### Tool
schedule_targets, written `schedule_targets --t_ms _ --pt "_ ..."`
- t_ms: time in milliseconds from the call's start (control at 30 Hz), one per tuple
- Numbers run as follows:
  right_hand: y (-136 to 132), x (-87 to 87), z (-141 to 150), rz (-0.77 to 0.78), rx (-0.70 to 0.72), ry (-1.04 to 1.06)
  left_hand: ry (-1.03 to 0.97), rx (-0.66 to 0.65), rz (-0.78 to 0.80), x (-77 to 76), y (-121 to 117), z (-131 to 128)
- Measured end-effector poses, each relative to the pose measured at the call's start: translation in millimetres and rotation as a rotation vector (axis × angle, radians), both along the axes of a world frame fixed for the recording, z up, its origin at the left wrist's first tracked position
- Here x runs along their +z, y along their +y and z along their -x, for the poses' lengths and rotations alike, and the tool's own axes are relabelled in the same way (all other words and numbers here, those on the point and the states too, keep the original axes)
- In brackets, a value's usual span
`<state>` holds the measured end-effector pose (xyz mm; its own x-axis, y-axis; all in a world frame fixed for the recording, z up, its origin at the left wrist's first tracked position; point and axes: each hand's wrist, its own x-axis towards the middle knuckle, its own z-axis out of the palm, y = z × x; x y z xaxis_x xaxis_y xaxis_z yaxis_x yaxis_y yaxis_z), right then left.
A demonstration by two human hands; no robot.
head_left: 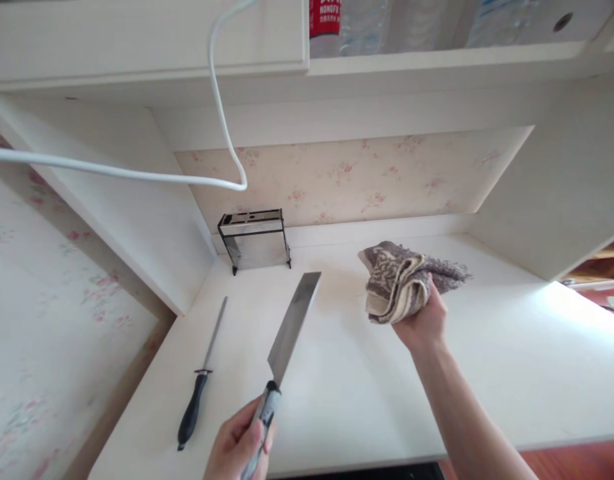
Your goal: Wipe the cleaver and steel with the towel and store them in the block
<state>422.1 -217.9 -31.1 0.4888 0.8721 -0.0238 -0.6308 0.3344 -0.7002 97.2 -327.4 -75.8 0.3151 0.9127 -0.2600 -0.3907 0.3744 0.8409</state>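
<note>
My left hand [243, 440] grips the handle of a kitchen knife [294, 328], whose broad blade points up and away over the white counter. In my right hand [429, 317] is a folded brown and cream patterned towel [397, 280], held up above the counter with its fringe hanging to the right. The towel and the blade are apart. To the left of the knife, a honing steel [201, 390] with a black handle lies on the counter. A knife block [253, 241] with metallic sides and slots on top stands near the back wall.
The white counter [347, 407] runs below a cabinet with a shelf [447, 59] of plastic bottles [364, 27]. A white cable [137, 175] hangs across the upper left. White side panels [551, 173] bound the counter space, and floral wallpaper [344, 173] covers the back.
</note>
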Motion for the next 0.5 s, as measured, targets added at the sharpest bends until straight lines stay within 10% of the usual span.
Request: schedule_targets --t_ms 267,500 --pt "-42 -39.0 47 0.214 0.399 -0.153 -0.569 -0.26 0.297 1.5 11 -18" --pt "-70 -6.2 96 0.087 0.742 -0.096 -0.616 -0.188 0.334 -21.6 9 -74"
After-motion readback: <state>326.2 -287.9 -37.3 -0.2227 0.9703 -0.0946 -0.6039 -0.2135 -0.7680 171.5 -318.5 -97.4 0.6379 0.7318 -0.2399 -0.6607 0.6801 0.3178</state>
